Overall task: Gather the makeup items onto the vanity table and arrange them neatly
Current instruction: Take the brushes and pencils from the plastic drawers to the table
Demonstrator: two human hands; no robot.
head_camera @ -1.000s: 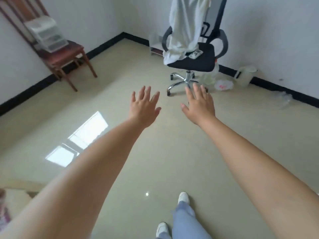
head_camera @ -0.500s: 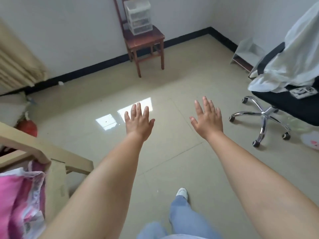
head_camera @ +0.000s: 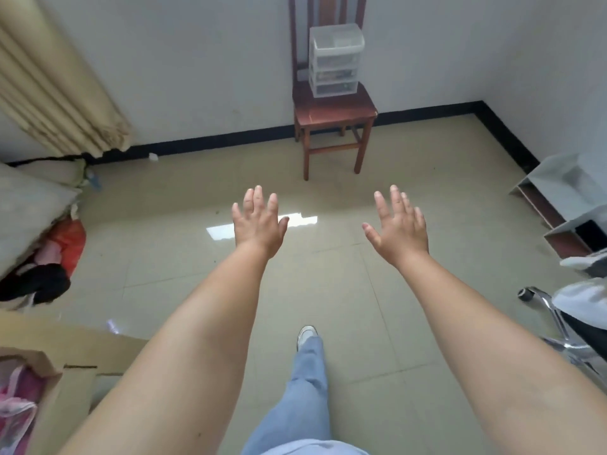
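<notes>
Far left: beige curtain [head_camera: 62, 93] hangs against the wall, above a grey cushion [head_camera: 29, 205]. Red and black bags [head_camera: 62, 247] lie on the floor beneath it. Lower left corner: cardboard box [head_camera: 75, 362] with pink fabric [head_camera: 16, 399] inside.

Left hand [head_camera: 258, 224]: raised over the tiled floor [head_camera: 170, 257], back toward the camera, fingers straight and slightly apart, holding nothing.

Centre, by the far wall: wooden chair [head_camera: 333, 113]. On its seat stands a clear plastic drawer organizer [head_camera: 335, 60], three drawers, with small items inside too blurred to identify. It is well apart from both hands. No vanity table is in view.

Below centre: one leg in light blue trousers [head_camera: 308, 389], white shoe [head_camera: 306, 334] on the floor.

Right hand [head_camera: 399, 229]: same height as the left, fingers straight and spread, holding nothing.

Right edge: low grey shelf unit [head_camera: 558, 188] against the wall; nearer, the chrome base of an office chair [head_camera: 558, 326] with white cloth [head_camera: 584, 297] draped over it.
</notes>
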